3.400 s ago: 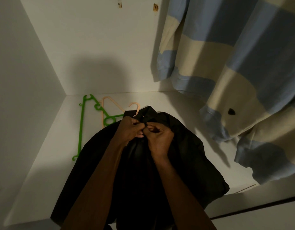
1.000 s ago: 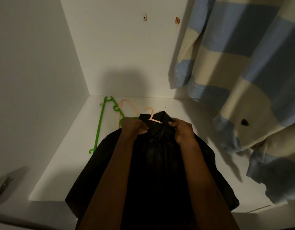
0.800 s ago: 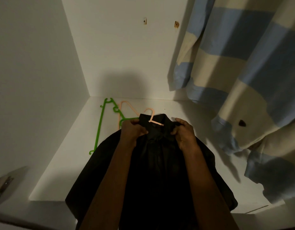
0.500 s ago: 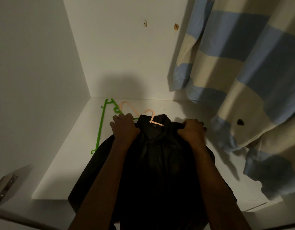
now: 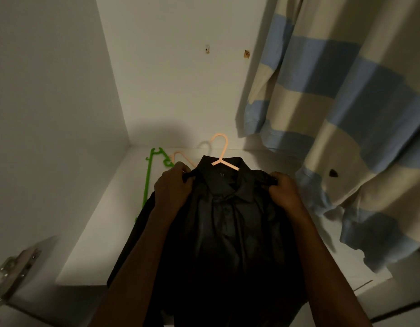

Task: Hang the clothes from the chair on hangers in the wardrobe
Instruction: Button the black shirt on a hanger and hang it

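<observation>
i've got my left hand (image 5: 172, 185) clenched on one shoulder of the black shirt (image 5: 228, 232), right hand (image 5: 283, 188) gripping the other, peach hanger (image 5: 222, 152) poking from the collar, open wardrobe floor (image 5: 105, 232) left, green hanger (image 5: 149, 175) beside, striped shirt (image 5: 334, 114) crowding right.

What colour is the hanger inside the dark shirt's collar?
Peach-orange hanger, its hook rising above the black shirt collar; seen clearly in the head view.
</observation>
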`<state>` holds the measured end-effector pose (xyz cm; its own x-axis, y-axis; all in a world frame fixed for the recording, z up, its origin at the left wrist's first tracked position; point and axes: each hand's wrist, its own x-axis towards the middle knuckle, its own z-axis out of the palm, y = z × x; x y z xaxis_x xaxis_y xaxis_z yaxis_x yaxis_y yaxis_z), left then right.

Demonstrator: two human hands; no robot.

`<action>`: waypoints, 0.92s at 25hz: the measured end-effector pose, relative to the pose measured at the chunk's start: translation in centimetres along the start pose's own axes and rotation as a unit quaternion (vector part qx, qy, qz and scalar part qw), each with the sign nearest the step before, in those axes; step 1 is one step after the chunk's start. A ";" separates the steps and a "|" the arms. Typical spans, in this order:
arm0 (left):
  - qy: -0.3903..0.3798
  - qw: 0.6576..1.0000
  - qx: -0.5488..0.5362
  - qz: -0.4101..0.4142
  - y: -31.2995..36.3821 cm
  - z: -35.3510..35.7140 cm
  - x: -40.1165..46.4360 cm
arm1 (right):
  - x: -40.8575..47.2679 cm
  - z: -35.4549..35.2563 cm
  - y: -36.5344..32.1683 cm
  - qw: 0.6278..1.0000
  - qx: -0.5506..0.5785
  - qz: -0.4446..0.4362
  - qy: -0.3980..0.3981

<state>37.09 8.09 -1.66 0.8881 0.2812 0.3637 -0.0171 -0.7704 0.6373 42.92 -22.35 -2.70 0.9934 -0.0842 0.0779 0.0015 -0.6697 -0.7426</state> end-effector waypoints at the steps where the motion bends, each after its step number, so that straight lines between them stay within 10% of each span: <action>1: 0.003 1.000 -0.020 0.004 0.4 -1.3 -0.1 | -0.6 -0.7 -0.2 0.997 0.074 -0.011 0.010; 5: 0.024 0.996 -0.087 0.019 -0.1 -6.5 -0.1 | -4.4 -4.5 -2.1 0.955 0.291 -0.030 0.042; 23: 0.131 0.974 0.040 0.179 7.3 -14.4 -5.3 | -15.7 -17.2 -5.0 0.831 0.517 -0.194 -0.064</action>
<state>25.58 9.24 10.85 0.6835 0.1150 0.7209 -0.2585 -0.8854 0.3863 25.39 -30.36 11.19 0.8992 0.1143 0.4223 0.3560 0.3698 -0.8582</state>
